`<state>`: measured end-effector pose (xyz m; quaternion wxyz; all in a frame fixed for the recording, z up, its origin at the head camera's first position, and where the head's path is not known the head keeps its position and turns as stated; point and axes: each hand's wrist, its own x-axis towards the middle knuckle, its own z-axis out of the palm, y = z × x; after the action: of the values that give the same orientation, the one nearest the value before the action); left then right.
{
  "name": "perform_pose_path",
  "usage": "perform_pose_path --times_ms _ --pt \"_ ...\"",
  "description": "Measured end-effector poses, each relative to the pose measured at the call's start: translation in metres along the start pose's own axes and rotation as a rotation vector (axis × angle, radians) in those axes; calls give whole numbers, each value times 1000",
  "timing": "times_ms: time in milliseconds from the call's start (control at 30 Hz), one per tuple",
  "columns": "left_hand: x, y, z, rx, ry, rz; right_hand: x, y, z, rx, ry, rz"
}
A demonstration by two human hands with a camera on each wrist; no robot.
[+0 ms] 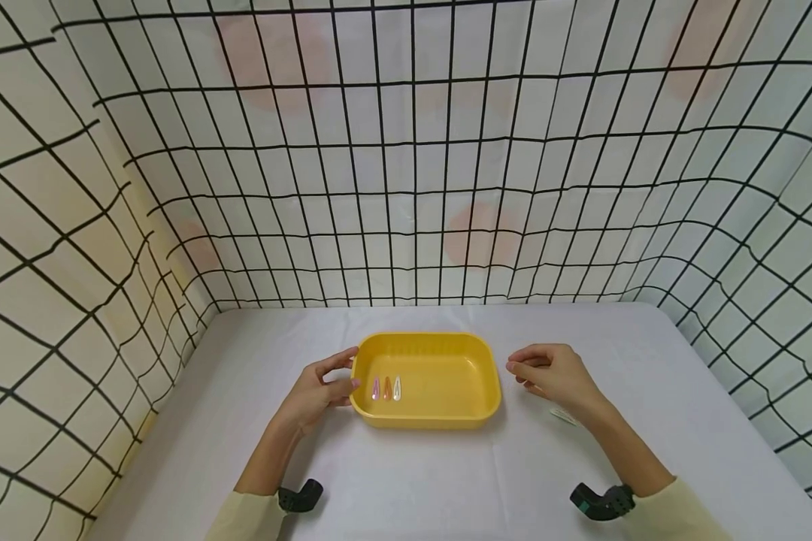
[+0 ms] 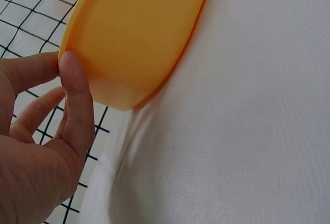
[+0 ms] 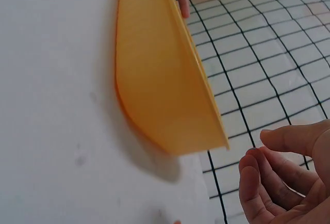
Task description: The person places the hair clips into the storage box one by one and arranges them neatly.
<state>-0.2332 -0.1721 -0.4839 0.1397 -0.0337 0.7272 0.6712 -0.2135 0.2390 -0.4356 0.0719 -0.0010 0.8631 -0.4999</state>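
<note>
A yellow plastic tray (image 1: 440, 417) sits on the white-covered table. Inside it, toward the left, three snap hair clips lie side by side: a pink one (image 1: 375, 388), an orange one (image 1: 388, 388) and a white one (image 1: 397, 388). My left hand (image 1: 316, 392) pinches the tray's left rim between thumb and fingers, as the left wrist view also shows. Just off the tray's right side hovers my right hand (image 1: 556, 376), its fingers loosely bent and nothing visible between them. Below that hand lies a small pale item (image 1: 563, 415), partly hidden by the wrist.
White cloth covers the table (image 1: 419, 481). Black wire grid panels (image 1: 413, 173) over white sheeting stand at the back and both sides. Each wrist wears a black camera mount, the left one (image 1: 301, 497) and the right one (image 1: 602, 502).
</note>
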Motion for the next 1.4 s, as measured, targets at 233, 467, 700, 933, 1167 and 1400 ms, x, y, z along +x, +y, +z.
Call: perform_pose_path --times_ms 233,467,700,933,1167,1400 --pt "-1 -1 -1 -1 12 13 -10 29 -20 -33 26 -12" --pt "-2 -2 -2 9 9 16 -22 52 -30 -83 30 10" --pt "-3 -2 0 7 3 7 -27 70 -37 -118 24 35" --pt "-3 -1 0 6 4 8 -33 80 -41 -195 22 84" --pt "-2 2 0 -1 -1 5 -40 93 -37 -166 -6 120" --pt "-1 1 -1 -2 -2 -3 -41 94 -35 -167 16 133"
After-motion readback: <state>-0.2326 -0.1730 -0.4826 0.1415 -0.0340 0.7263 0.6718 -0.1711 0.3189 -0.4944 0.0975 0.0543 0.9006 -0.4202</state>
